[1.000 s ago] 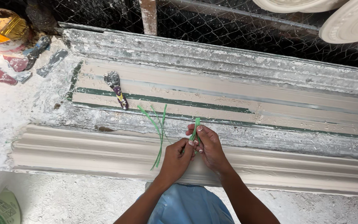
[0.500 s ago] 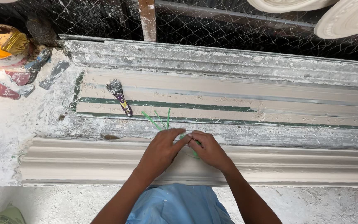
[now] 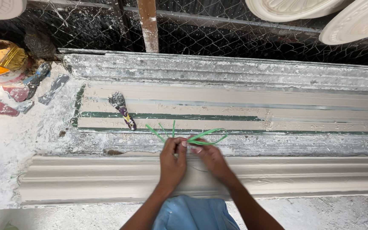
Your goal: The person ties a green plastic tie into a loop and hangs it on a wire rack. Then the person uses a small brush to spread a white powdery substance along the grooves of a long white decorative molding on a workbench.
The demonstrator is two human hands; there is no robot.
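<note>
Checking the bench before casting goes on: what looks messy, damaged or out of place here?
Dried white plaster is spattered over the bench, thickest at its left end. A plaster-caked scraper lies askew inside the long mould. The left hand and right hand pinch loose green strips. The pale moulding shows no damage.

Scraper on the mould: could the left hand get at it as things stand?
Probably yes. The scraper lies in the open on the long mould, up and left of the left hand, nothing between. But both hands, the right hand too, hold green strips.
</note>
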